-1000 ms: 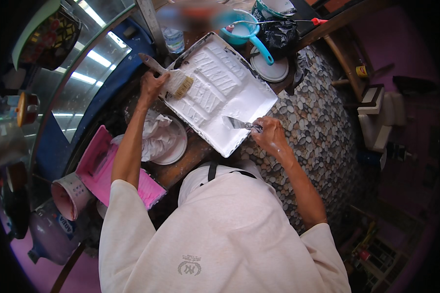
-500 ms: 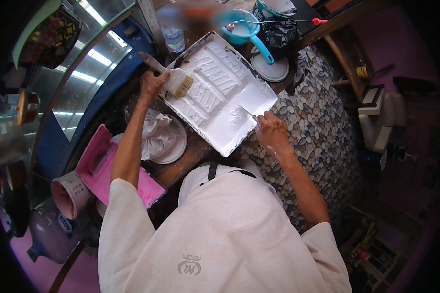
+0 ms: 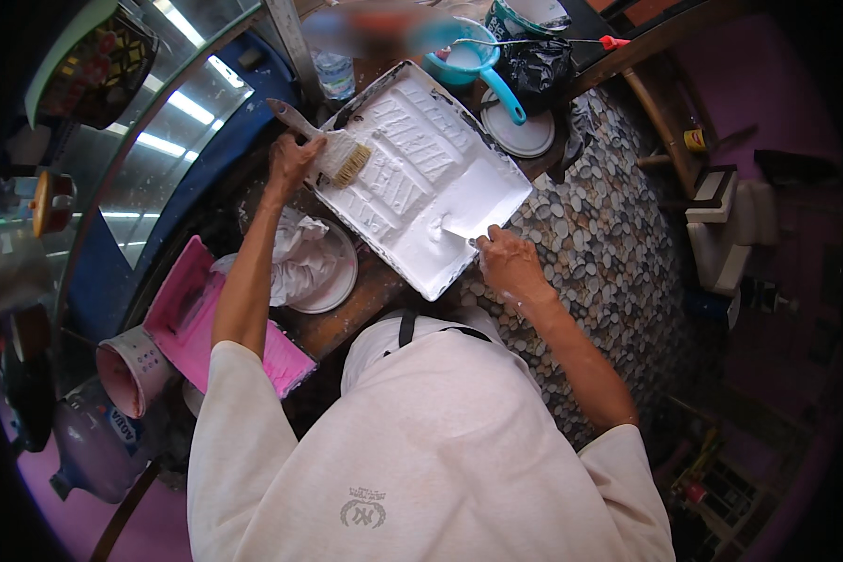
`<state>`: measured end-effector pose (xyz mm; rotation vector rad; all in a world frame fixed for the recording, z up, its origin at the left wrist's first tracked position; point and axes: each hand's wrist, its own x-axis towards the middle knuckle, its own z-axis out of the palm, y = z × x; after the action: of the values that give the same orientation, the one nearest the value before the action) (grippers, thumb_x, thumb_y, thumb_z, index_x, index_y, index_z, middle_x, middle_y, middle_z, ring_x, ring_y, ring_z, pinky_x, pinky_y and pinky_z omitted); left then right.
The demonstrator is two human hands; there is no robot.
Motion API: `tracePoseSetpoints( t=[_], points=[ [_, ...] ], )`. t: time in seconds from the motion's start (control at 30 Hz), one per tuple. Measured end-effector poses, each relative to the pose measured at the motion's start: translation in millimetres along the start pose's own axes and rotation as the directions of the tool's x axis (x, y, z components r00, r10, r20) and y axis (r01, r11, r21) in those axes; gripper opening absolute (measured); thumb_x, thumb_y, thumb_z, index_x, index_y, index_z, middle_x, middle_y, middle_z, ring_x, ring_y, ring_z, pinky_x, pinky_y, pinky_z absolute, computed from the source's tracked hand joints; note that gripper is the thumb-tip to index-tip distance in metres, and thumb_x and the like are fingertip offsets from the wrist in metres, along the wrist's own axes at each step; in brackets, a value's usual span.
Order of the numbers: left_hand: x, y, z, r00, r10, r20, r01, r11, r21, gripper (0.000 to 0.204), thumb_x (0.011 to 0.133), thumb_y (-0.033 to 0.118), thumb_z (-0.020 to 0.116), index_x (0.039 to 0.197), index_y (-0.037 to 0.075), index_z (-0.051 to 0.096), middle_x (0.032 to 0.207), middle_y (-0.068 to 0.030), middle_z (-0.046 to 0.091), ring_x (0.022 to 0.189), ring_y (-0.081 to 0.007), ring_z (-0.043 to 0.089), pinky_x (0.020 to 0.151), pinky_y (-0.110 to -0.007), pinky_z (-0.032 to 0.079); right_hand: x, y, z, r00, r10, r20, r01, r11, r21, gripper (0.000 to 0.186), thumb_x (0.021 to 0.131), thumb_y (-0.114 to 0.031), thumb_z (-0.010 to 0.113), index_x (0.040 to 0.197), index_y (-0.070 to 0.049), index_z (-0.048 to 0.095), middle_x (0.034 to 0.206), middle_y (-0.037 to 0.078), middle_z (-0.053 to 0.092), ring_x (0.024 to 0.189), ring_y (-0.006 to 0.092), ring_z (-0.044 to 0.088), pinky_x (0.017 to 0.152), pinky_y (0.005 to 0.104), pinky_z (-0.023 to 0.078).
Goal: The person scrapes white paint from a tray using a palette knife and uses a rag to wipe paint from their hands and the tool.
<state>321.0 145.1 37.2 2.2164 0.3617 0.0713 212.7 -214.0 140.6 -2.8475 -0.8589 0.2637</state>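
Observation:
A white paint tray (image 3: 398, 234) with a ribbed slope holds white paint in its lower end. My left hand (image 3: 295, 164) is closed on a wide paintbrush (image 3: 347, 161) at the tray's left edge. Its bristles rest over the paint-covered slope; whether those fingers also grip the rim I cannot tell. My right hand (image 3: 513, 262), closed at the tray's near right edge, holds a scraper (image 3: 468, 227) that looks like a putty knife. The flat blade reaches into the paint pool, and the fingers hide most of its handle.
Beyond the tray sit a turquoise dipper (image 3: 487, 70), a round lid (image 3: 520, 131) and a paint bucket (image 3: 534, 14). On the left are crumpled white cloth (image 3: 295, 258), a pink tray (image 3: 290, 361) and a pink pail (image 3: 133, 373). Pebble-patterned flooring (image 3: 609, 234) lies to the right.
My right hand has moved slightly left and nearer to me. The scraper has turned, showing a broader blade in the paint. The left hand, paintbrush and tray stay put.

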Motion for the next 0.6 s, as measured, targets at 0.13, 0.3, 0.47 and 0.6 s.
tracePoseSetpoints(
  t=[0.13, 0.3, 0.47, 0.6],
  points=[
    [7.3, -10.8, 1.3, 0.998, -0.048, 0.043, 0.045, 0.997, 0.061, 0.052, 0.075, 0.040, 0.069, 0.088, -0.010, 0.064, 0.087, -0.0296, 0.064, 0.084, -0.0398, 0.064, 0.074, -0.042, 0.049, -1.6, -1.4, 3.3, 1.000, -0.022, -0.003, 0.022, 1.000, 0.001, 0.008, 0.077, -0.002, 0.052, 0.079, 0.001, 0.059, 0.082, 0.014, 0.057, 0.076, 0.0292, 0.063, 0.064, 0.0395, 0.052],
    [16.4, -23.2, 4.3, 0.996, 0.028, 0.082, -0.038, 0.992, 0.120, 0.058, 0.076, 0.047, 0.067, 0.085, -0.011, 0.062, 0.089, -0.0314, 0.062, 0.089, -0.0431, 0.061, 0.077, -0.045, 0.048, 2.9, 16.8, -0.1, 0.997, 0.079, -0.003, -0.079, 0.996, 0.031, 0.011, 0.078, -0.006, 0.056, 0.084, -0.001, 0.062, 0.083, 0.013, 0.057, 0.076, 0.0288, 0.063, 0.065, 0.0390, 0.052],
    [20.7, -29.0, 9.1, 0.996, 0.023, 0.084, -0.038, 0.983, 0.177, 0.061, 0.075, 0.050, 0.066, 0.083, -0.010, 0.061, 0.087, -0.0309, 0.062, 0.087, -0.0435, 0.061, 0.076, -0.046, 0.047, 1.3, 5.1, 10.4, 0.999, 0.040, -0.009, -0.040, 0.998, -0.047, 0.013, 0.075, -0.006, 0.060, 0.086, -0.001, 0.063, 0.082, 0.012, 0.057, 0.076, 0.0280, 0.063, 0.065, 0.0378, 0.052],
    [23.3, -40.3, 10.4, 0.995, -0.011, 0.102, -0.004, 0.989, 0.149, 0.064, 0.075, 0.054, 0.064, 0.082, -0.009, 0.061, 0.087, -0.0310, 0.061, 0.086, -0.0428, 0.061, 0.075, -0.046, 0.046, 10.0, 14.9, 3.0, 0.995, 0.056, -0.083, -0.057, 0.998, -0.009, 0.008, 0.076, -0.005, 0.055, 0.081, -0.002, 0.061, 0.082, 0.013, 0.057, 0.075, 0.0279, 0.063, 0.061, 0.0384, 0.052]
  ],
)
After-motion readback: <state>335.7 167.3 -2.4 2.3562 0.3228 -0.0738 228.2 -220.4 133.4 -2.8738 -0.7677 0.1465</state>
